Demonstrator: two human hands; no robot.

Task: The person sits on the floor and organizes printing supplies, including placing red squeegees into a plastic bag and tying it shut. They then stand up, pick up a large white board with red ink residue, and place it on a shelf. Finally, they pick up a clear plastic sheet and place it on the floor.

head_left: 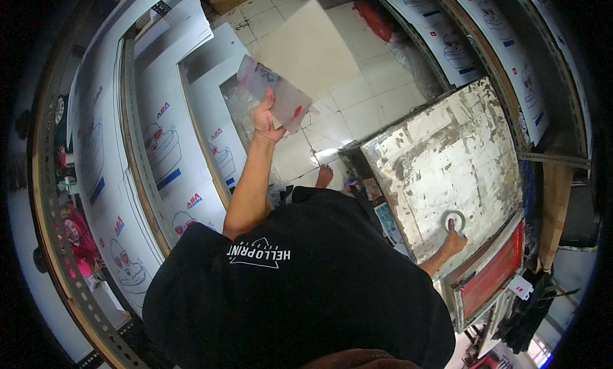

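While the left hand grasps a translucent plastic sheet by its near edge, above the tiled floor, the right hand meets a pale roll of tape over the worn white counter. One finger of the right hand overlaps the roll's near rim; whether this grip is closed on it cannot be told. A red-panelled frame lies beside the counter's near edge, and a beige board lies on the floor ahead.

Lt: mod | glare: flr tiles, btm R | edges: fisheye bend, blk corners
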